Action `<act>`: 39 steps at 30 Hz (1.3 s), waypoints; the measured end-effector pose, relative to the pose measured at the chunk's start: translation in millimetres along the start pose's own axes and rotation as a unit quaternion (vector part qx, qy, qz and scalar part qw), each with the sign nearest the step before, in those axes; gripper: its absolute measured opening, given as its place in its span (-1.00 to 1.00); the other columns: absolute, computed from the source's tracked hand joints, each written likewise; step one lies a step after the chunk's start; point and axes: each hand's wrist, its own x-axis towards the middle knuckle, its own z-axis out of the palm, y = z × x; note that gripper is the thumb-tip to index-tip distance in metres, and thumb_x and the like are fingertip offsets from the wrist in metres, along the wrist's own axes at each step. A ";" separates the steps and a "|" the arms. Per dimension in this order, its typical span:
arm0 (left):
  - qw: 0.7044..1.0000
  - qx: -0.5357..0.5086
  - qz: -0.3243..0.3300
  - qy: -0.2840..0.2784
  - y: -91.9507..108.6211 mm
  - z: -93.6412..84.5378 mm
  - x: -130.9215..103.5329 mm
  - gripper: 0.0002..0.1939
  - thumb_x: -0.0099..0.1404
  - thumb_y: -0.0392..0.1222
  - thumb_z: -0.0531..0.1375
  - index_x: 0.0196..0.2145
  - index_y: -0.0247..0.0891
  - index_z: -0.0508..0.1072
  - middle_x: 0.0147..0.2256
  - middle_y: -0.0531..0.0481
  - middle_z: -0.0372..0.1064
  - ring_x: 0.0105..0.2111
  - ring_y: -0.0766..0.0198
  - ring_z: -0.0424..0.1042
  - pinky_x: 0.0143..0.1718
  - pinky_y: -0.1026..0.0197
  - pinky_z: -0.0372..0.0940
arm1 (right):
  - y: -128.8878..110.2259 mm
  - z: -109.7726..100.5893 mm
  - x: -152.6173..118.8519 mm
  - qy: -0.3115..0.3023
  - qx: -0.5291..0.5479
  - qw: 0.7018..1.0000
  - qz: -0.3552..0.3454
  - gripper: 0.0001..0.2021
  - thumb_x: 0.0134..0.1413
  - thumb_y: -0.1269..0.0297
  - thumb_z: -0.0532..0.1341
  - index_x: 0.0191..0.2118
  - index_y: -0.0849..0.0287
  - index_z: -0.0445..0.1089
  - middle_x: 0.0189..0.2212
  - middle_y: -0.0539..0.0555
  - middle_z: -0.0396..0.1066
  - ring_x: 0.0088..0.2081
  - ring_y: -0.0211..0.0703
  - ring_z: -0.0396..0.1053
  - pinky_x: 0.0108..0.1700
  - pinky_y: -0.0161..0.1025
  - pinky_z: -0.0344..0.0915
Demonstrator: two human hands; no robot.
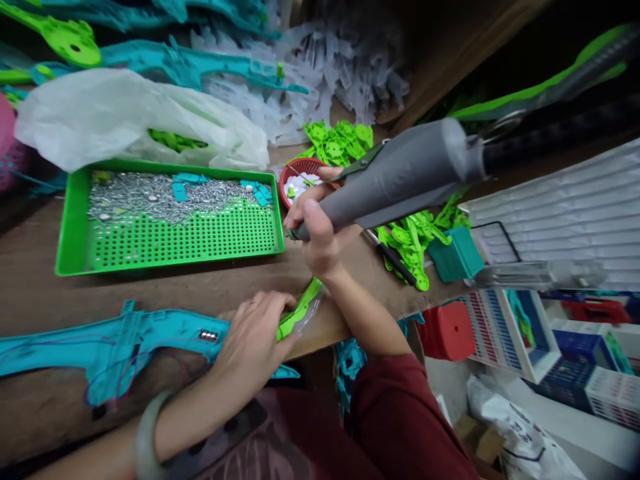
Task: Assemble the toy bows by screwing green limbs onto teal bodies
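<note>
My right hand (320, 227) is closed around a grey electric screwdriver (400, 170), whose tip end points left, over the table. Beneath my left hand (257, 327) lies a teal plastic toy gun shell half (165, 330), open side up, with thin wires and small metal coils inside. The left fingers are closed over its right end. A lime-green plastic part (303, 308) runs up from between this hand's thumb and fingers, beside a clear plastic piece. The shell's far right end is partly hidden by my left hand.
A green perforated tray (180, 247) holds many screws and teal bits. Behind it sits a white plastic bag (130, 113). A red basket (286, 177) contains white pieces. Lime-green parts (410, 240) and a black-handled tool (395, 263) lie right. A red stool (449, 330) stands below.
</note>
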 end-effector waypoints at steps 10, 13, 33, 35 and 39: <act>0.998 -0.001 0.010 0.064 2.0 6.6 -7.8 -0.83 0.25 -0.27 0.27 -0.20 -0.17 0.39 -0.27 -0.01 0.45 -0.22 0.03 0.45 -0.23 0.04 0.27 | 2.0 -0.6 -6.5 -0.026 0.033 0.998 -0.039 -0.62 0.19 -0.05 0.22 -0.49 0.07 0.18 -0.57 -0.11 0.19 -0.57 -0.34 0.22 -0.47 -0.27 0.34; 0.997 -0.010 0.009 0.070 2.1 7.9 -9.2 -0.82 0.24 -0.29 0.29 -0.21 -0.17 0.39 -0.26 -0.01 0.46 -0.22 0.04 0.44 -0.22 0.04 0.26 | 1.8 0.6 -8.1 -0.028 0.033 0.999 -0.032 -0.63 0.18 -0.06 0.23 -0.47 0.07 0.19 -0.56 -0.11 0.20 -0.56 -0.34 0.23 -0.47 -0.28 0.35; 0.997 -0.003 -0.002 0.083 0.8 11.7 -9.2 -0.86 0.27 -0.29 0.25 -0.31 -0.17 0.32 -0.31 0.01 0.45 -0.26 0.09 0.43 -0.26 0.08 0.19 | 1.0 4.1 -8.3 -0.018 0.033 0.999 -0.011 -0.61 0.11 -0.09 0.27 -0.48 0.07 0.20 -0.61 -0.13 0.21 -0.59 -0.32 0.24 -0.50 -0.27 0.35; 0.997 0.017 0.005 0.080 1.3 10.0 -8.0 -0.84 0.26 -0.28 0.28 -0.31 -0.17 0.32 -0.33 0.02 0.43 -0.28 0.09 0.41 -0.27 0.08 0.20 | 1.4 3.8 -2.6 -0.016 0.031 0.999 -0.016 -0.64 0.10 -0.07 0.28 -0.46 0.06 0.22 -0.61 -0.13 0.22 -0.58 -0.31 0.26 -0.49 -0.26 0.37; 0.993 0.087 0.030 0.074 5.1 6.3 -7.7 -0.79 0.24 -0.24 0.34 -0.35 -0.19 0.33 -0.39 0.02 0.36 -0.33 0.09 0.38 -0.31 0.09 0.22 | 9.0 12.5 17.4 0.014 0.017 1.000 -0.011 -0.69 0.10 -0.07 0.28 -0.35 0.05 0.29 -0.59 -0.15 0.25 -0.57 -0.32 0.31 -0.44 -0.27 0.39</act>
